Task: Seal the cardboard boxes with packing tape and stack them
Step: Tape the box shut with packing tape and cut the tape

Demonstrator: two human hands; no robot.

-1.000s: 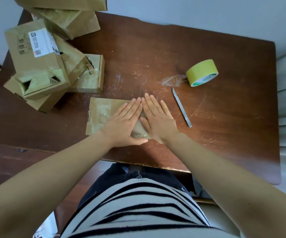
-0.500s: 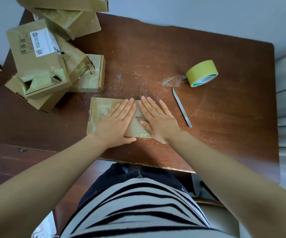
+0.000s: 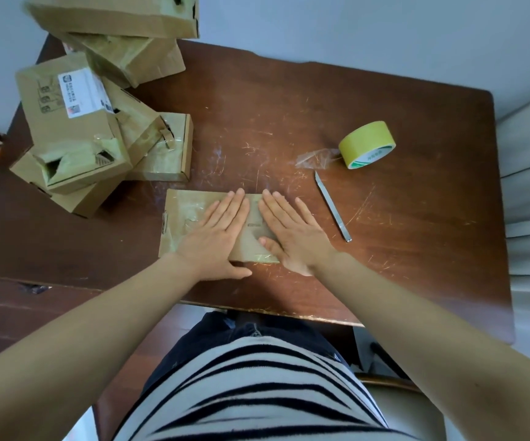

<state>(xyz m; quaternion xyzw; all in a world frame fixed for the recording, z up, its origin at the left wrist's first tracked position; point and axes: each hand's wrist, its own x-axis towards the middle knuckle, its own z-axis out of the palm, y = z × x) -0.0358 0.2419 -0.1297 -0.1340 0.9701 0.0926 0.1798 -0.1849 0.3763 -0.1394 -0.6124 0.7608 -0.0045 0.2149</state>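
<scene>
A flat cardboard box (image 3: pixel 183 214) lies on the brown table (image 3: pixel 400 237) near its front edge, with shiny tape on its top. My left hand (image 3: pixel 217 232) lies flat on the box's middle, fingers straight. My right hand (image 3: pixel 292 230) presses flat on the box's right end, fingers straight and its thumb on the cardboard. A small gap of cardboard shows between the two hands. A yellow roll of packing tape (image 3: pixel 367 144) stands at the right rear, its loose clear end trailing left. A slim metal knife (image 3: pixel 333 207) lies just right of my right hand.
A loose pile of several cardboard boxes (image 3: pixel 76 144) fills the table's left rear, one with a white label, one small box (image 3: pixel 169 154) just behind the flat box. More boxes (image 3: pixel 120 17) rise at the top left. A wall runs behind the table.
Both hands have slid apart along the box top, left hand leftward and right hand rightward, uncovering the cardboard between them. The box has stayed where it was.
</scene>
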